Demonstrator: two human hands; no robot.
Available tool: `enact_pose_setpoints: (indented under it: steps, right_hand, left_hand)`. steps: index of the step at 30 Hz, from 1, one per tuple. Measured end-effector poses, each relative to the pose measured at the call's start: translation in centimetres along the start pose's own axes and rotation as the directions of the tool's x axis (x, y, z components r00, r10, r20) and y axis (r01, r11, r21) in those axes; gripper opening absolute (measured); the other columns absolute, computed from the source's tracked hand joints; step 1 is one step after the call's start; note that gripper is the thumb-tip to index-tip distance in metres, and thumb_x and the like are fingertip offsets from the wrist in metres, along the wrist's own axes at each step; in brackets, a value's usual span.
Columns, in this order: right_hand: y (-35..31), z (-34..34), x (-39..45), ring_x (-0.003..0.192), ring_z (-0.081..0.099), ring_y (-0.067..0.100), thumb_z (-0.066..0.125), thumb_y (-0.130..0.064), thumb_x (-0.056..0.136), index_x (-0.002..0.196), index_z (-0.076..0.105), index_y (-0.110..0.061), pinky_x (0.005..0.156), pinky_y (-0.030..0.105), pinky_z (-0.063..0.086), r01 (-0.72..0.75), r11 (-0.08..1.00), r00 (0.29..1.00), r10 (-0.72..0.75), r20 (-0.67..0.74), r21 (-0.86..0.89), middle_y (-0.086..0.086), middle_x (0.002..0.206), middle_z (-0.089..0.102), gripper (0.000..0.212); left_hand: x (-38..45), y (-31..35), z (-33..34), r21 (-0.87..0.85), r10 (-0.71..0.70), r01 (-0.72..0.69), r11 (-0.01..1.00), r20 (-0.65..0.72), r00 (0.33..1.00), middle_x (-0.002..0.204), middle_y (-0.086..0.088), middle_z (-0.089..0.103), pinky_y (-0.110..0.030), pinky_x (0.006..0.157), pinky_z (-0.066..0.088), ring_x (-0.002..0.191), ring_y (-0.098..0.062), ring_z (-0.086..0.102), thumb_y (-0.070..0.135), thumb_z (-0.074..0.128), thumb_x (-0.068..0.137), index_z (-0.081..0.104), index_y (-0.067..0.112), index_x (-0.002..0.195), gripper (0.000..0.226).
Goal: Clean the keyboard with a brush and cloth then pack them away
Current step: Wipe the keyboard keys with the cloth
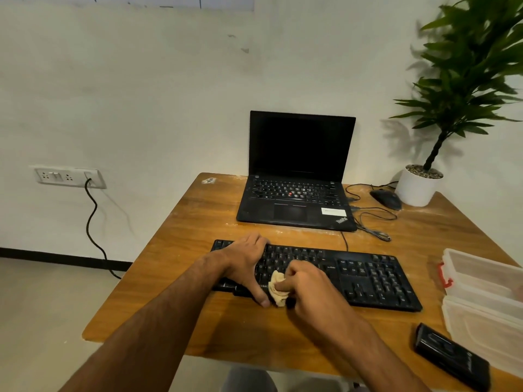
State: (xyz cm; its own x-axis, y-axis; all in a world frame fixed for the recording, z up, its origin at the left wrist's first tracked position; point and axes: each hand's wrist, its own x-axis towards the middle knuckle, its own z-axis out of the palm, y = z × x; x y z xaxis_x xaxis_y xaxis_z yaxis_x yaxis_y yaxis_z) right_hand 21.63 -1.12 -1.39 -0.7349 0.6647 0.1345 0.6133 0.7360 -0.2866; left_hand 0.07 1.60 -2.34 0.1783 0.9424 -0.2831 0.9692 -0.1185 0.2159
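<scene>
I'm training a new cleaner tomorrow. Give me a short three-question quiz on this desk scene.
1. True or false: the right hand grips a cloth.
2. What does the left hand rest on?
3. The clear plastic box sits at the table's: A) left side, B) right side, C) far edge by the laptop?

Key: 1 true; 2 the keyboard; 3 B.

Laptop (297,176), mouse (386,199), potted plant (418,188)

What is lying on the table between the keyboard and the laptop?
Head view: only the keyboard's thin black cable crosses bare table toward the laptop.
</scene>
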Motion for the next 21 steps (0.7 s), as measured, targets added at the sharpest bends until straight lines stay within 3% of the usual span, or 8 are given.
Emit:
enact_pose_setpoints:
  steps: [6, 12, 14, 17, 21]
  right_hand:
    - [3.9, -2.3, -1.8, 0.107, 0.054, 0.009, 0.069, -0.01, 0.092, 0.122, 0.071, -0.024, 0.09, 0.023, 0.049, -0.14, 0.989, 0.989, 0.142, 0.038, -0.054, -0.01, 0.109, 0.057, 0.033]
    - [5.5, -4.2, -1.9, 0.113, 0.054, 0.01, 0.063, -0.004, 0.092, 0.13, 0.067, -0.027, 0.093, 0.021, 0.047, -0.189, 0.977, 0.982, 0.19, -0.007, -0.099, -0.008, 0.117, 0.059, 0.044]
    - [5.2, -4.1, -1.4, 0.112, 0.051, 0.01, 0.063, -0.006, 0.093, 0.132, 0.065, -0.028, 0.09, 0.018, 0.043, -0.181, 0.982, 0.983, 0.179, -0.036, -0.056, -0.01, 0.115, 0.058, 0.044]
    - [3.4, -3.3, 0.1, 0.115, 0.048, 0.009, 0.063, -0.01, 0.094, 0.133, 0.063, -0.027, 0.101, 0.024, 0.043, -0.126, 0.992, 0.991, 0.125, -0.043, -0.009, -0.01, 0.118, 0.055, 0.043]
    - [1.2, -1.5, 2.1, 0.115, 0.044, 0.014, 0.066, -0.016, 0.093, 0.131, 0.065, -0.024, 0.101, 0.032, 0.043, 0.024, 1.0, 1.0, -0.024, -0.019, -0.019, -0.004, 0.116, 0.051, 0.039]
  left_hand:
    - [-0.5, 0.0, -0.7, -0.027, -0.009, 0.01, 1.0, 0.033, 0.999, 0.154, 0.002, 0.029, -0.044, 0.123, 0.031, 0.142, -0.02, 0.032, 0.062, 0.095, 0.058, 0.018, 0.02, 0.159, 0.134]
    - [-1.6, -1.3, -1.6, 0.008, -0.042, 0.042, 0.999, 0.06, 0.997, 0.159, -0.002, 0.025, -0.041, 0.124, 0.026, 0.146, -0.023, 0.029, 0.058, 0.093, 0.064, 0.013, 0.016, 0.161, 0.133]
    - [-1.6, -0.9, -1.6, 0.027, -0.046, 0.044, 0.999, 0.076, 0.996, 0.166, -0.006, 0.017, -0.042, 0.126, 0.019, 0.152, -0.026, 0.021, 0.059, 0.092, 0.066, 0.005, 0.012, 0.164, 0.138]
    - [-0.7, 0.9, -1.0, 0.036, -0.018, 0.015, 0.999, 0.071, 0.997, 0.172, -0.009, 0.003, -0.042, 0.128, 0.008, 0.158, -0.029, 0.006, 0.063, 0.089, 0.068, -0.003, 0.009, 0.165, 0.143]
    - [0.7, 2.0, -0.3, 0.028, 0.031, -0.031, 0.999, 0.017, 0.999, 0.166, -0.007, 0.018, -0.04, 0.129, 0.014, 0.154, -0.028, 0.018, 0.068, 0.089, 0.063, 0.008, 0.008, 0.163, 0.142]
